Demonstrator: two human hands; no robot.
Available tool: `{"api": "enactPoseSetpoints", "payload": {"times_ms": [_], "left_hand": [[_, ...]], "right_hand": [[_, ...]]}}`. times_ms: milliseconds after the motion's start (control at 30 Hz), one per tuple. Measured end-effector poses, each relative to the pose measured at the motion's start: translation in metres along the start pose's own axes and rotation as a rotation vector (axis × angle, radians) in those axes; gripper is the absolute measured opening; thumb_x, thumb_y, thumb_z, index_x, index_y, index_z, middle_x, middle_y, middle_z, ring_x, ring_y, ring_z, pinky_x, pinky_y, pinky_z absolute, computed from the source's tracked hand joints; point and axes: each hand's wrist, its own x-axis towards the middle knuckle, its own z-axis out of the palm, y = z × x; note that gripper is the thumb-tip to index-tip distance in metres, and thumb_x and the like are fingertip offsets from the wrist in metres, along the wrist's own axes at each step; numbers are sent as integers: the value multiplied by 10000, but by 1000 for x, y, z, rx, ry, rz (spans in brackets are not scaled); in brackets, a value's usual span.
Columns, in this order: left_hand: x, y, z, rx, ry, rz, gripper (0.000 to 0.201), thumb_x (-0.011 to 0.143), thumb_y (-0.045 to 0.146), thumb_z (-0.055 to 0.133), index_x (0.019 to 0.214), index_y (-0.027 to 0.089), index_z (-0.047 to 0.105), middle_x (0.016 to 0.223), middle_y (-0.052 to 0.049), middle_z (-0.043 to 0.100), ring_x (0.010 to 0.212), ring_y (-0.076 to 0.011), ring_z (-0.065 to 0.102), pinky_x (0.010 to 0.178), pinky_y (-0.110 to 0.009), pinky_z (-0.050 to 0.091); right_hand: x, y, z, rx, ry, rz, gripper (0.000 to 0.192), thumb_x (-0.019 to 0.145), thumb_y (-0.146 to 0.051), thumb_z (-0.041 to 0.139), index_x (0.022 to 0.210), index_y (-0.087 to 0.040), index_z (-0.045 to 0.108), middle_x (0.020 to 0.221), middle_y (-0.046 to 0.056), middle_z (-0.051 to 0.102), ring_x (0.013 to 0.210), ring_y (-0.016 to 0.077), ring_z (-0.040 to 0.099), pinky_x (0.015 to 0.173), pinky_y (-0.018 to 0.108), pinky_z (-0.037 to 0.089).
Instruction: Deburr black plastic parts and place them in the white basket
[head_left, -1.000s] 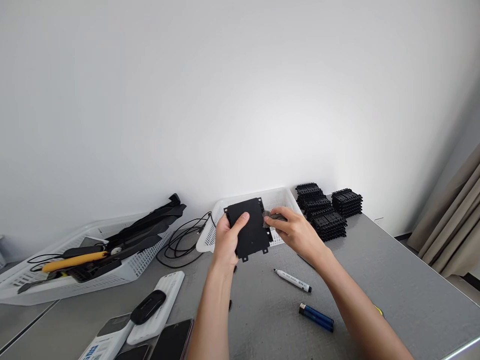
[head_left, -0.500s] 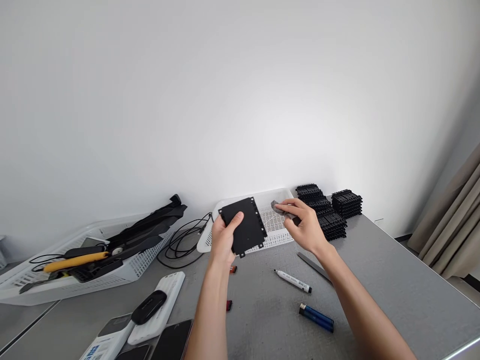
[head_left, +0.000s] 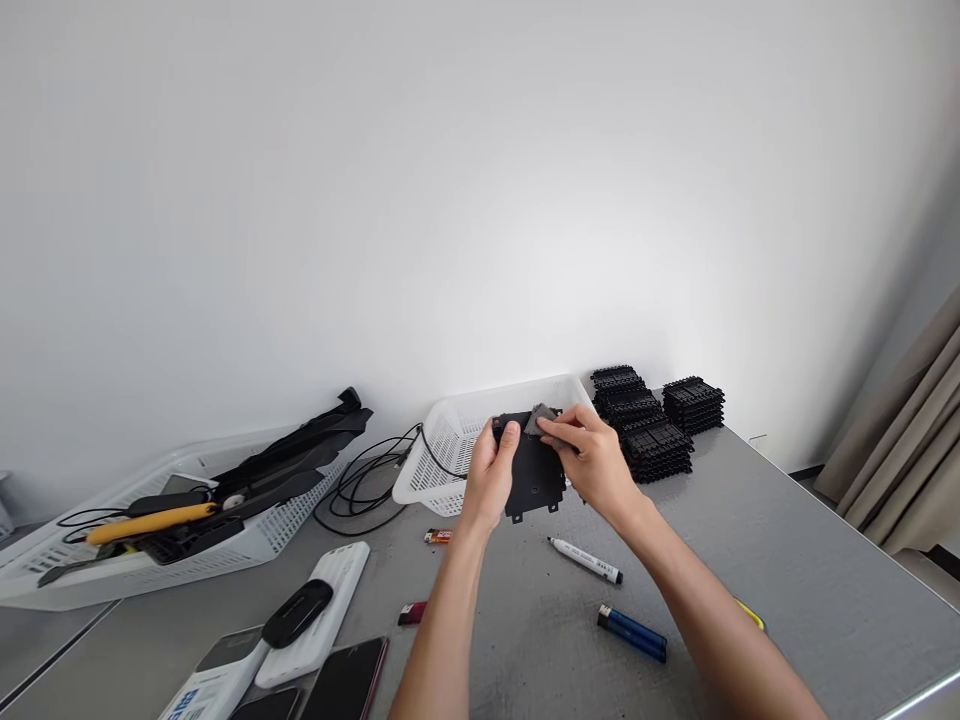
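In the head view, the person's left hand (head_left: 491, 478) is closing around the left edge of a flat black rectangular plate with small mounting tabs (head_left: 534, 472), thumb lying across its upper left corner, and is holding it tilted above the grey table top (head_left: 787, 560), just in front of a white perforated plastic basket (head_left: 450, 450). The right hand (head_left: 596, 462) is pinching a small grey folded cloth pad (head_left: 540, 418) between thumb and fingertips and is pressing it against the plate's upper edge, so that pad and plate are touching. Both forearms are reaching in from the bottom of the picture.

Just right of the basket, several stacks of black ribbed plastic parts (head_left: 652, 420) are standing close together near the wall. On the table below the plate, a white marker pen with a black cap (head_left: 585, 560) is lying, and nearer the camera a dark blue cylindrical lighter (head_left: 632, 634). To the left of these, a small orange lighter (head_left: 437, 537) and a small red one (head_left: 412, 612) are lying apart from each other. A coil of black cable (head_left: 367, 480) is resting beside the basket's left side. Further left, a second white plastic basket (head_left: 262, 535) is holding black brackets and a yellow-handled tool (head_left: 150, 521). At the bottom left, a white power bank (head_left: 334, 600) with a black oval device (head_left: 296, 613) on it is lying next to a dark phone (head_left: 346, 680).
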Motion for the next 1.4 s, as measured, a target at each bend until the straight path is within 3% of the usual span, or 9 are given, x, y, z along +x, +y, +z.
{"api": "enactPoseSetpoints", "payload": {"times_ms": [167, 400, 467, 567, 667, 767, 867, 1067, 1400], "left_hand": [[9, -4, -10, -58, 169, 2, 355, 712, 508, 743, 877, 209, 647, 786, -4, 648, 878, -191, 623, 781, -251, 482], [14, 0, -22, -18, 270, 69, 323, 709, 496, 749, 839, 226, 630, 858, -9, 661, 1049, -216, 583, 855, -240, 475], [13, 0, -21, 0, 259, 80, 326, 723, 507, 734, 843, 220, 638, 879, -21, 665, 1118, -226, 560, 903, -246, 458], [11, 1, -14, 0, 208, 72, 330, 736, 499, 727, 887, 214, 655, 955, -36, 682, 1192, -233, 537, 963, -260, 432], [7, 3, -6, 38, 130, 35, 346, 761, 508, 701, 951, 221, 664, 1028, -47, 688, 1194, -237, 548, 982, -275, 427], [3, 1, -1, 121, 32, 18, 393, 801, 544, 642, 1018, 217, 653, 1059, -58, 689, 1165, -249, 571, 995, -313, 431], [2, -7, -1, 188, -24, 25, 453, 846, 580, 563, 1099, 211, 629, 1149, -76, 673, 1208, -258, 554, 1048, -364, 402], [7, -21, -4, 164, 233, -50, 531, 829, 622, 559, 1188, 236, 622, 1428, -90, 524, 1409, -264, 367, 1170, -389, 272], [17, -21, -29, 42, 351, -34, 561, 795, 616, 611, 1232, 264, 596, 1442, -81, 512, 1453, -281, 275, 1149, -422, 298]], "right_hand": [[-3, -9, 1, -88, -261, -52, 375, 859, 13, 513, 1052, -208, 746, 891, 50, 630, 788, 154, 623, 686, 264, 520], [0, -27, -21, -20, -704, -74, 367, 810, 72, 546, 961, -177, 769, 869, 46, 667, 737, 147, 634, 638, 249, 488], [2, -31, -31, 128, -694, -47, 369, 838, 30, 563, 1045, -211, 750, 921, 36, 677, 776, 143, 642, 678, 252, 508], [5, -32, -39, 223, -387, 24, 374, 907, -90, 568, 1229, -254, 665, 1010, 42, 668, 870, 162, 640, 748, 288, 529], [7, -25, -32, 120, -49, 59, 306, 944, -178, 550, 1212, -252, 678, 990, 63, 652, 861, 181, 620, 732, 314, 531], [6, -14, -18, -21, 54, 31, 282, 969, -195, 508, 1165, -237, 707, 1000, 83, 631, 832, 183, 605, 713, 314, 531], [3, -7, -6, -131, -8, 0, 312, 979, -163, 464, 1167, -220, 706, 1031, 97, 623, 854, 189, 604, 731, 309, 531], [0, -9, 1, -173, -178, -60, 324, 971, -118, 452, 1124, -203, 725, 986, 93, 622, 883, 199, 602, 733, 300, 518], [-2, -19, -8, -117, -679, -72, 390, 799, 82, 543, 996, -168, 769, 956, 64, 672, 767, 156, 634, 636, 235, 461]]}}
